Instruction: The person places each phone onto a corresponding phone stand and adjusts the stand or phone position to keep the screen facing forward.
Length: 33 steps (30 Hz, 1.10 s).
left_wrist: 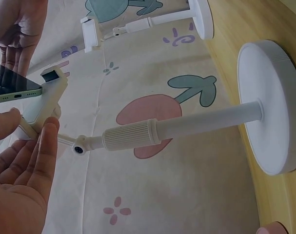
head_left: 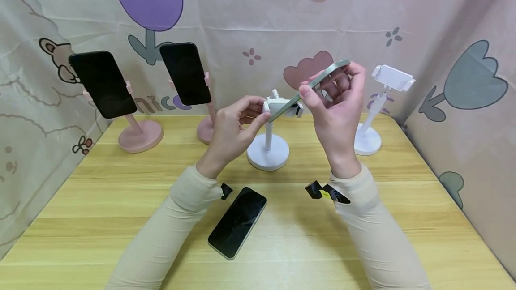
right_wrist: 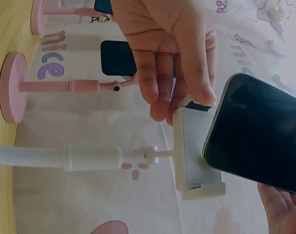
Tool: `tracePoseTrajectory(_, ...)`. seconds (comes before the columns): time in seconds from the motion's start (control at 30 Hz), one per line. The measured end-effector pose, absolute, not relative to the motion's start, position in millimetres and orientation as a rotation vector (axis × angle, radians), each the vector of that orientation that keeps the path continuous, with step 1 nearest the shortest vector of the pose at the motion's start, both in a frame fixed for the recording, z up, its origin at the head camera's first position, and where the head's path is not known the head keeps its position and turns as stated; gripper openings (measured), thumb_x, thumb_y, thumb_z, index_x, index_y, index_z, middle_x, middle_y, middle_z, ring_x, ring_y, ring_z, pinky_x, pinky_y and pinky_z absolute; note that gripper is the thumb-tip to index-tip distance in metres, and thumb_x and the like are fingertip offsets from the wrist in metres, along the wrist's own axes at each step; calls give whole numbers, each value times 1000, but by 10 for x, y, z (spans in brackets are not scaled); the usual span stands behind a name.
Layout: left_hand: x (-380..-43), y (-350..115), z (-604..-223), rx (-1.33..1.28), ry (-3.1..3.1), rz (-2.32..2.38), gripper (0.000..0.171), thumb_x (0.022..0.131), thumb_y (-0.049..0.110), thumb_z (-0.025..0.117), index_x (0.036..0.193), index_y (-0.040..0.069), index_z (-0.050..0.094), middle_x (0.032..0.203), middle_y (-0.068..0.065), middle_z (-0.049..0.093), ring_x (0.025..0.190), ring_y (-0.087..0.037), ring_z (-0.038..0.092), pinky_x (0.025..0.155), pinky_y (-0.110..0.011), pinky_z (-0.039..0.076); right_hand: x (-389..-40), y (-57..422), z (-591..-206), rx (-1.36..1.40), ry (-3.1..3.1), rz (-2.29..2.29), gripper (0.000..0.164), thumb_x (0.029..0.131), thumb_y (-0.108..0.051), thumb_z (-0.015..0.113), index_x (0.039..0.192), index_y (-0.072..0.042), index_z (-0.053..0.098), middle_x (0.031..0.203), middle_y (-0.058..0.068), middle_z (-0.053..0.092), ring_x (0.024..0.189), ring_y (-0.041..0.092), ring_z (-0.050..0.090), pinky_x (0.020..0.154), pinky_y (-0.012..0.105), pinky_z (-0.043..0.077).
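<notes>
A smartphone with a pale green edge [head_left: 287,109] is gripped by my right hand [head_left: 340,111], tilted over the middle white phone stand [head_left: 268,153]. In the right wrist view the dark screen of this phone [right_wrist: 260,134] overlaps the side of the stand's clamp [right_wrist: 191,146]. My left hand [head_left: 234,131] pinches one end of that clamp between thumb and fingers. From the left wrist, the lower edge of the phone shows close over the clamp's face [left_wrist: 45,100], near the left thumb [left_wrist: 9,119].
Another smartphone [head_left: 238,223] lies face up on the wooden table [head_left: 101,218] between my forearms. Two pink stands [head_left: 141,137] at the left hold dark phones [head_left: 102,84]. A second white stand [head_left: 367,140] is at the right, before a patterned curtain [head_left: 242,8].
</notes>
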State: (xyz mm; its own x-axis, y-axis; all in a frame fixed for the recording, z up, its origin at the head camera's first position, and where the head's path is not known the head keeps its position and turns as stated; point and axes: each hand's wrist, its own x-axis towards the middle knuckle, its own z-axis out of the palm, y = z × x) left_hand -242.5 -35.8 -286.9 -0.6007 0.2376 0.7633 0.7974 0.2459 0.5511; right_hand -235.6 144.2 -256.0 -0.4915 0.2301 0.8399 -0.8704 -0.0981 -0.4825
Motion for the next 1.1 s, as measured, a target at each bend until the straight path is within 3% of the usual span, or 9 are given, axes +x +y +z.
tracePoseTrajectory(0.23,-2427,-357,-2866,-944,-1990,-1346,21,84,-4,70,102,-12,63,88,-16,66,77,-21,65,67,-33,57,-2383,1404,-2557,658,-1394,1722,50,74,-10,73,110,-6,40,82,16,54,71,23,53,59,22,47)
tracePoseTrajectory(0.5,-2430,-353,-2860,-940,-1999,-1340,21,84,-3,71,102,-11,63,89,-15,66,78,-20,65,69,-32,56,-2433,1388,-2511,596,-1322,1817,47,73,-9,72,109,-5,41,84,11,55,75,25,57,65,25,49)
tracePoseTrajectory(0.8,-2427,-333,-2861,-925,-2005,-1331,23,83,-1,72,103,-10,63,89,-14,67,76,-20,65,68,-31,56,-2485,1392,-2457,600,-1200,1915,47,73,-5,71,109,-3,39,86,15,55,73,34,60,74,38,54)
tracePoseTrajectory(0.9,-2429,-332,-2861,-924,-1998,-1325,23,83,-1,72,102,-10,63,88,-14,67,76,-20,65,67,-31,57,-2491,1388,-2450,608,-1186,1904,47,73,-6,71,108,-3,39,84,15,54,73,35,59,72,36,54)
tracePoseTrajectory(1.1,-2445,-300,-2874,-944,-1938,-1358,27,81,-3,73,104,-10,60,85,-14,66,72,-21,65,63,-32,57,-2548,1352,-2431,655,-1120,1838,48,70,-5,72,103,-2,37,82,13,51,71,23,52,63,26,45)
